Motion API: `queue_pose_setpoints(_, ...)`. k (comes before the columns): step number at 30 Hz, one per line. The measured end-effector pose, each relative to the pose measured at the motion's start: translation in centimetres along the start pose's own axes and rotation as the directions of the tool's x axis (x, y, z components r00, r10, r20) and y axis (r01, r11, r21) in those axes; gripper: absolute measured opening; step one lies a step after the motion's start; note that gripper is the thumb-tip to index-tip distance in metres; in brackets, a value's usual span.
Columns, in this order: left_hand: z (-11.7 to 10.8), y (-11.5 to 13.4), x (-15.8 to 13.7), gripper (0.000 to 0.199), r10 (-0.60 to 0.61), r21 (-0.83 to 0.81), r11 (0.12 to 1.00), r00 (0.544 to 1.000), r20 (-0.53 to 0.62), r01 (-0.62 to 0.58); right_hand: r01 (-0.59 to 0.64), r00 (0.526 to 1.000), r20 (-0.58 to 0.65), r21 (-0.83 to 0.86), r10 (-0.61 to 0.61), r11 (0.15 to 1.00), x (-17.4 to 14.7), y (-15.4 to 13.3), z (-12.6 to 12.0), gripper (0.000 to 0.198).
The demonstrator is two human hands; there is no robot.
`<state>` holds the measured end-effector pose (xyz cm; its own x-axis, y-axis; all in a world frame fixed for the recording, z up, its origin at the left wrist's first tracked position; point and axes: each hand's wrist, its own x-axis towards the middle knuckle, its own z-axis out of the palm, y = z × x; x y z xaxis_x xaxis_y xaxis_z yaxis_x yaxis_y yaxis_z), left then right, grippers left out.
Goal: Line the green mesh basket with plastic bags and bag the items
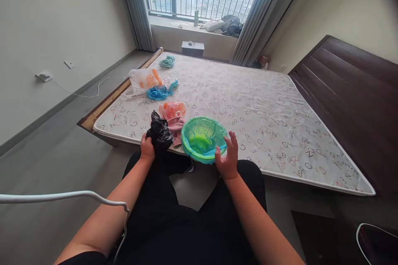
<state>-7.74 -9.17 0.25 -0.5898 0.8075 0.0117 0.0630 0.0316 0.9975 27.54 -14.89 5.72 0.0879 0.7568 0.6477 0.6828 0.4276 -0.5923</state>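
Note:
A crumpled black plastic bag (159,133) is gripped in my left hand (147,147), just above the near edge of the mattress. To its right stands a round green basket (203,159) lined with a thin blue-green plastic bag (207,126). At the basket's right rim is my right hand (228,157), fingers spread and curved; whether the thumb touches the rim I cannot tell. Between the black bag and the basket lie a pink cloth (176,127) and a red-and-white plastic bag (173,110).
On the mattress (248,103) farther back are a blue plastic bag (160,92), a white bag with orange print (144,79) and a teal bundle (167,61). A dark headboard (348,103) rises at right. A white cable (62,198) crosses near my left arm.

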Motion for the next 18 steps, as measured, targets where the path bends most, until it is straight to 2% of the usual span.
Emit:
queue_pose_setpoints(1,-0.6,0.9,-1.7,0.028,0.012,-0.125,0.992,0.999,0.032,-0.008,0.055,0.994,0.094,0.061,-0.061,0.997,-0.3,-1.6,0.4,0.055)
queue_pose_setpoints(3,-1.7,2.6,-5.3,0.029,-0.014,-0.253,0.965,0.980,0.196,0.064,0.041,0.944,0.309,0.234,-0.114,0.971,-1.4,-5.1,2.0,0.067)
queue_pose_setpoints(5,-2.3,4.0,-8.8,0.030,-0.051,-0.219,0.964,0.918,0.394,0.148,-0.064,0.879,0.455,0.408,-0.142,0.911,-3.1,-8.3,4.2,0.077)
queue_pose_setpoints(6,-2.4,4.4,-10.5,0.031,-0.049,-0.188,0.971,0.889,0.455,0.150,-0.134,0.855,0.499,0.478,-0.143,0.868,-4.0,-9.6,5.3,0.072)
queue_pose_setpoints(7,-2.4,4.7,-11.9,0.030,-0.041,-0.136,0.983,0.877,0.479,0.120,-0.212,0.843,0.526,0.518,-0.113,0.829,-4.9,-10.6,6.3,0.064)
queue_pose_setpoints(8,-2.3,4.8,-13.2,0.028,-0.027,-0.087,0.994,0.901,0.432,0.072,-0.269,0.855,0.516,0.515,-0.044,0.814,-5.6,-11.3,7.1,0.055)
queue_pose_setpoints(9,-2.0,4.9,-14.4,0.028,-0.014,-0.048,0.998,0.929,0.369,0.034,-0.300,0.862,0.507,0.488,0.014,0.820,-6.2,-11.7,7.7,0.046)
queue_pose_setpoints(11,-1.4,4.6,-16.4,0.036,-0.018,-0.052,0.998,0.965,0.261,0.032,-0.277,0.855,0.517,0.382,0.045,0.882,-7.0,-11.7,8.5,0.035)
queue_pose_setpoints(12,-1.1,4.4,-17.2,0.042,-0.041,-0.102,0.992,0.969,0.244,0.068,-0.239,0.836,0.547,0.301,0.037,0.923,-7.2,-11.4,8.7,0.032)
queue_pose_setpoints(14,-0.2,3.8,-18.4,0.051,-0.128,-0.251,0.948,0.958,0.258,0.194,-0.129,0.756,0.654,0.109,0.027,0.986,-7.6,-10.7,8.9,0.031)
queue_pose_setpoints(16,0.6,3.1,-18.8,0.050,-0.281,-0.343,0.860,0.912,0.299,0.378,0.015,0.644,0.763,-0.078,0.050,0.997,-8.0,-10.2,9.0,0.033)
queue_pose_setpoints(18,1.1,2.4,-18.2,0.042,-0.480,-0.326,0.743,0.805,0.348,0.584,0.181,0.553,0.832,-0.163,0.036,0.970,-8.5,-10.0,8.8,0.033)
